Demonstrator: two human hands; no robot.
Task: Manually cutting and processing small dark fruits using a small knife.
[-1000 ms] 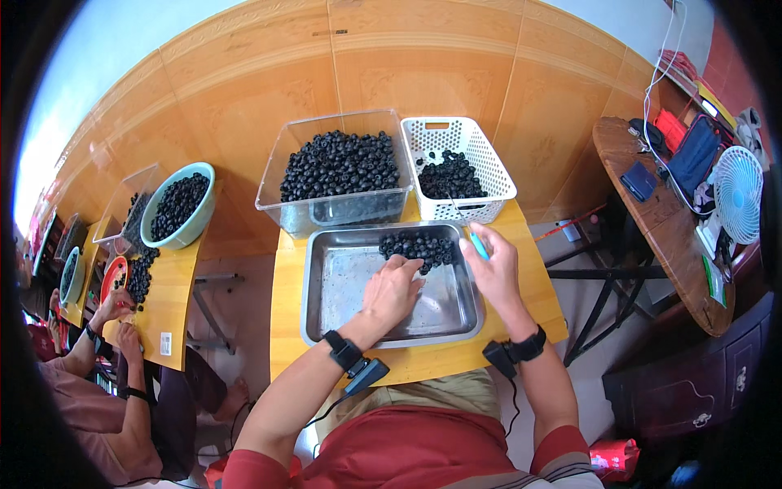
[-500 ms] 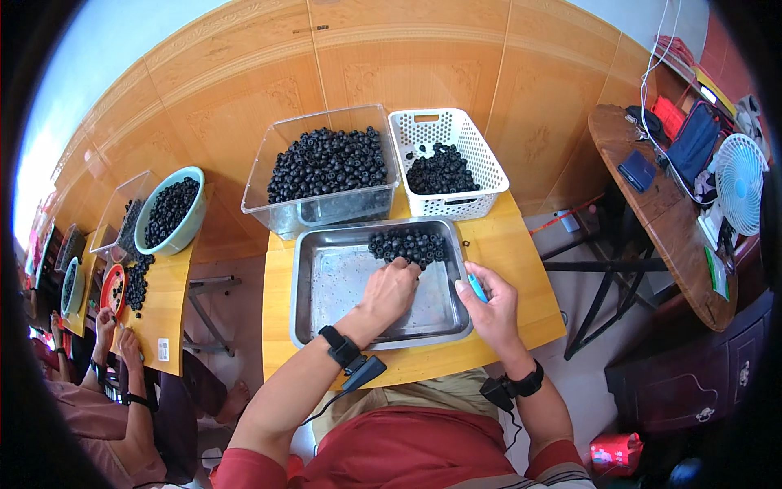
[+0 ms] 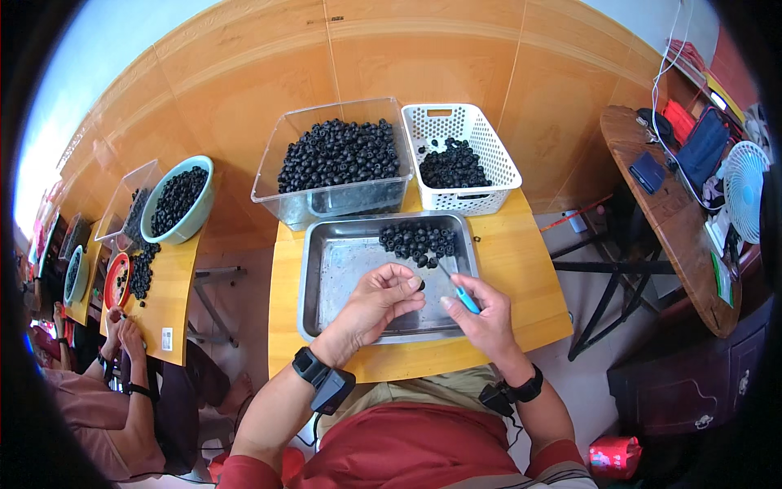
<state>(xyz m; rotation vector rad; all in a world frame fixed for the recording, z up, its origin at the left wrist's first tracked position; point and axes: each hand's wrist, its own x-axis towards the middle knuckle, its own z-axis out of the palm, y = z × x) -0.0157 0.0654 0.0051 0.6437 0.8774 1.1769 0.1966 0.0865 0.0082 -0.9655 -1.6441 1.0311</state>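
Note:
In my left hand (image 3: 371, 306) a small round black part (image 3: 421, 285) is pinched between thumb and fingertips, above the metal tray (image 3: 336, 265). My right hand (image 3: 482, 316) is closed round a slim blue-handled tool (image 3: 467, 299). Its thin metal tip points up and left, apart from the held part; the exact kind of tool is too small to tell. A heap of black ring-shaped parts (image 3: 415, 239) lies along the tray's far side.
Behind the tray stand a clear bin (image 3: 269, 196) and a white perforated basket (image 3: 503, 167), both holding black parts. At left, a co-worker's hands (image 3: 122, 330) work near a red plate (image 3: 111, 285) and a pale green basin (image 3: 210, 200). A brown table (image 3: 652, 220) stands right.
My left hand has drawn back from the heap toward me with a black part. The tool in my right hand now points its metal tip toward the tray. The view has shifted slightly.

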